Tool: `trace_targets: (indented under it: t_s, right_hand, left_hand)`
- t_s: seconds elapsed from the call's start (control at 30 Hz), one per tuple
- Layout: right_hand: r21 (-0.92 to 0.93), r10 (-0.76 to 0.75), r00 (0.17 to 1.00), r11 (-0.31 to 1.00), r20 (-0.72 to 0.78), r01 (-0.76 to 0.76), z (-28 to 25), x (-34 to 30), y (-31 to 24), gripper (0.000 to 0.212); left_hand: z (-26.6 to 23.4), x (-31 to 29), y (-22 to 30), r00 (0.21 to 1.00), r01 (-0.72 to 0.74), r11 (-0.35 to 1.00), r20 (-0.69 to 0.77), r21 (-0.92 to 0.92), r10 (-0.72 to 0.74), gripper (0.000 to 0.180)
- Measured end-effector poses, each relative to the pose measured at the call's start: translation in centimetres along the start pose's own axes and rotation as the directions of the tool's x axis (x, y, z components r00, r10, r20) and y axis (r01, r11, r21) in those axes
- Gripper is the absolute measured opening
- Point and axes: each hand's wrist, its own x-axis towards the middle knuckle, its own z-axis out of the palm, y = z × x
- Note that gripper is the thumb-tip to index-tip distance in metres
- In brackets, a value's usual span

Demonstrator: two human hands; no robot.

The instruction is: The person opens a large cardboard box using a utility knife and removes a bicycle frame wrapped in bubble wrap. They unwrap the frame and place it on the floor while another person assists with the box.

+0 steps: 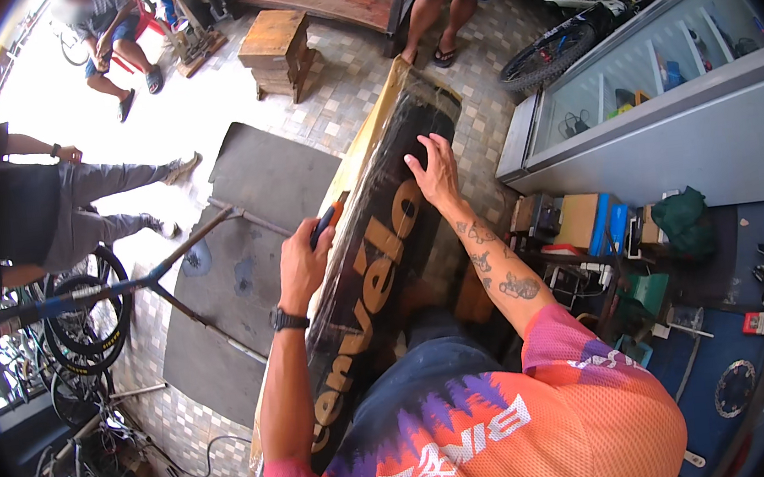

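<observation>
A long black carton (372,230) with large tan lettering lies slanted before me, its edge covered in shiny clear tape or wrap. My left hand (304,262), with a black watch on the wrist, is closed round an orange and dark blue utility knife (327,223). The knife is at the carton's left upper edge; its blade cannot be made out. Higher up on the carton, my right hand (435,171) rests with fingers spread and curved over the black face. It holds nothing. The carton's near end is partly hidden by my left arm and body.
A grey mat (247,173) and a repair stand (152,281) are at the left, beside a standing person (10,201). Beyond are a wooden stool (274,46) and another person's legs (448,11). At right stand a glass cabinet (642,75) and a tool-strewn blue bench (689,374).
</observation>
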Motion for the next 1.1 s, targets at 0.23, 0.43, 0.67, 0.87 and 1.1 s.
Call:
trace_targets:
  t_s: [0.23, 0.43, 0.67, 0.87, 1.1]
  right_hand:
    - [-0.213, 0.127, 0.980, 0.973, 0.152, -0.093, 1.9, 0.2, 1.7, 0.087]
    - [-0.165, 0.095, 0.987, 0.984, 0.133, -0.072, 1.5, 0.4, 1.6, 0.088]
    - [-0.157, 0.080, 0.987, 0.986, 0.136, -0.059, 1.4, 0.6, 1.7, 0.091]
    - [-0.117, 0.062, 0.990, 0.992, 0.123, -0.047, 1.4, 0.8, 1.7, 0.089]
    - [-0.057, -0.072, 0.995, 0.995, 0.072, 0.076, 2.6, 0.3, 3.1, 0.086]
  left_hand:
    - [5.8, 21.3, 9.1, 0.988, -0.140, 0.982, -0.047, 0.128, 0.147, 0.030]
    - [11.4, 30.3, 14.5, 0.993, -0.112, 0.946, -0.013, 0.305, 0.121, 0.030]
    - [8.5, 24.8, 14.4, 0.985, -0.169, 0.915, 0.083, 0.367, 0.149, 0.032]
    - [2.3, 10.8, 10.8, 0.991, -0.033, 0.949, 0.136, 0.314, -0.011, 0.037]
    - [-4.0, -2.8, 4.3, 0.971, 0.088, 0.948, 0.184, 0.305, -0.150, 0.036]
